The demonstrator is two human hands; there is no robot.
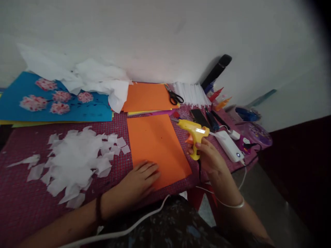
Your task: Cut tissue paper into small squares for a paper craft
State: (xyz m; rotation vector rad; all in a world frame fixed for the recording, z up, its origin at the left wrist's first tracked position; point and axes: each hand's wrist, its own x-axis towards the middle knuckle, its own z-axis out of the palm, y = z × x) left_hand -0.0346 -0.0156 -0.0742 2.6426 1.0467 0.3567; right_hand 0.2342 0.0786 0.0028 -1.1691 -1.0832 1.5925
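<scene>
My right hand (209, 155) is wrapped round the handle of a yellow hot glue gun (192, 129), held above the right edge of an orange sheet of paper (157, 144). A clear glue stick pokes from its back, and its nozzle points left. Flat on the sheet's lower left part rests my left hand (142, 179), fingers stretched out and holding nothing. Left of the sheet lies a loose heap of white tissue paper pieces (74, 158).
Behind are a blue sheet with pink tissue flowers (95, 112), crumpled white tissue (95, 74), more orange paper (148, 96) and black-handled scissors (176, 98). Glue sticks (192, 94), a phone (200, 119) and a white power bank (230, 146) with cables lie at right.
</scene>
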